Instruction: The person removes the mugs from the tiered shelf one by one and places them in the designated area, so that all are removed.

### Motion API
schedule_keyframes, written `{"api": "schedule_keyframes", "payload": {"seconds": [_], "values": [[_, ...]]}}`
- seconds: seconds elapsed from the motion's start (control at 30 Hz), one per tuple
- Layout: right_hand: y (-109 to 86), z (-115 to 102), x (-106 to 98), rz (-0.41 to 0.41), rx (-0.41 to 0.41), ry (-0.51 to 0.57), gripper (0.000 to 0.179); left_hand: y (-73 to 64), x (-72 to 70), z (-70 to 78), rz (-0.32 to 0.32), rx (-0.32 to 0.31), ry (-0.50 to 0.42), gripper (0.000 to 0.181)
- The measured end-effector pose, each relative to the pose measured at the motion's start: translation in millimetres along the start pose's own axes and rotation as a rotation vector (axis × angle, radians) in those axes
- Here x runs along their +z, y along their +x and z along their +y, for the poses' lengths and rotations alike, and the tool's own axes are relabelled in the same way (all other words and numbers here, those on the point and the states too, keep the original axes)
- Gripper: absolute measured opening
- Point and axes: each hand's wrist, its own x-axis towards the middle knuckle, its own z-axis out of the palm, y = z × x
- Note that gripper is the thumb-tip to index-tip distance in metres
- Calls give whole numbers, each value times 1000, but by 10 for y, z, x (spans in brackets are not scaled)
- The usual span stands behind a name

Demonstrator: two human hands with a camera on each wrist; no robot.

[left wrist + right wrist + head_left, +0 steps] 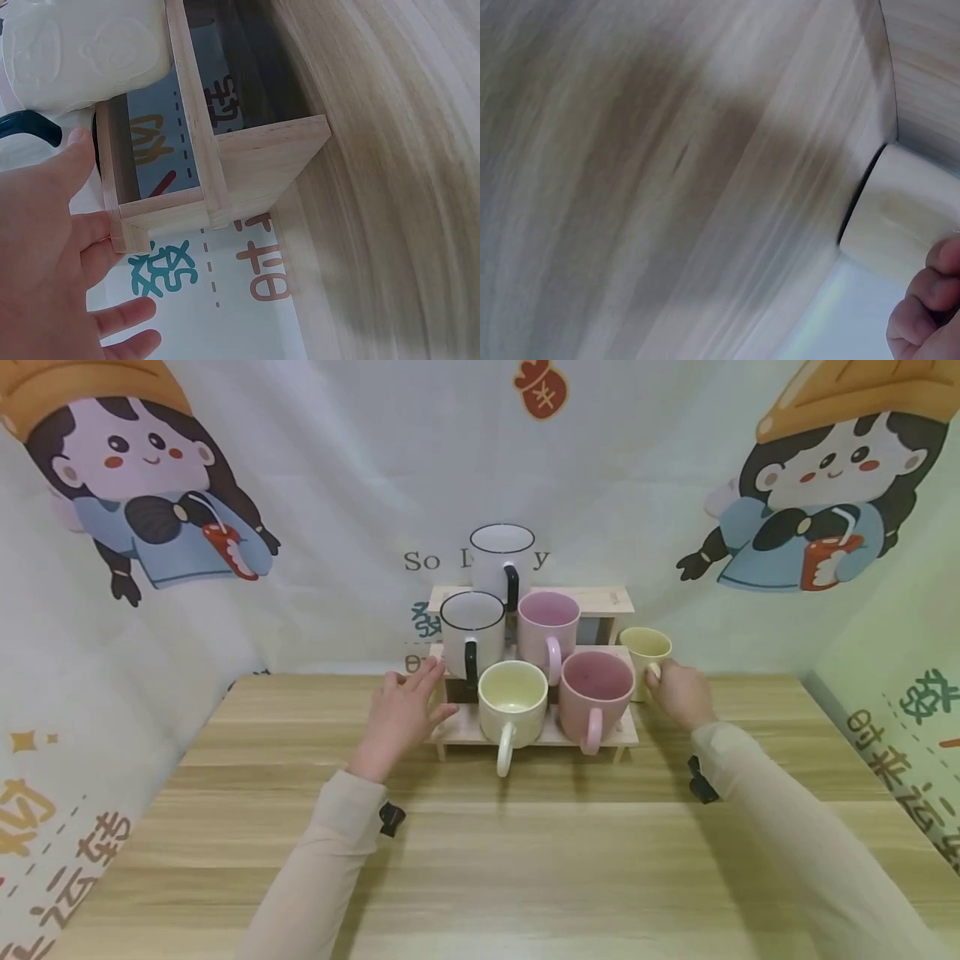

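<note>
My right hand (682, 692) grips the handle of a pale yellow mug (637, 668), which is upright beside the right end of a wooden tiered rack (592, 600). In the right wrist view the fingers (919, 315) curl at the handle, and the mug's base is close to the tabletop. At the rack's left end, my left hand (401, 714) has its fingers spread. In the left wrist view its fingers (94, 232) touch the rack's wooden end. A white mug with a black handle (468, 635) is right by those fingertips.
On the rack are another black-handled white mug (495, 568) at the top, a light pink mug (543, 631) in the middle, and a cream mug (510, 702) and a darker pink mug (592, 693) in front. A printed cloth (337, 527) hangs behind the wooden table (510, 877).
</note>
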Motion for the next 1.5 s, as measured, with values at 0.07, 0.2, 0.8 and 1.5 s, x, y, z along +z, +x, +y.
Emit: {"api": "schedule_keyframes", "payload": {"seconds": [0.07, 0.2, 0.8, 1.5], "values": [[-9, 12, 21, 1, -2, 8, 32, -2, 4, 3, -4, 7, 2, 73], [8, 19, 19, 16, -18, 29, 32, 3, -12, 15, 10, 11, -4, 72], [51, -79, -367, -6, 19, 46, 33, 10, -29, 11, -9, -8, -22, 73], [206, -657, -853, -50, 2, 40, 34, 0, -8, 15, -17, -19, -42, 72]]}}
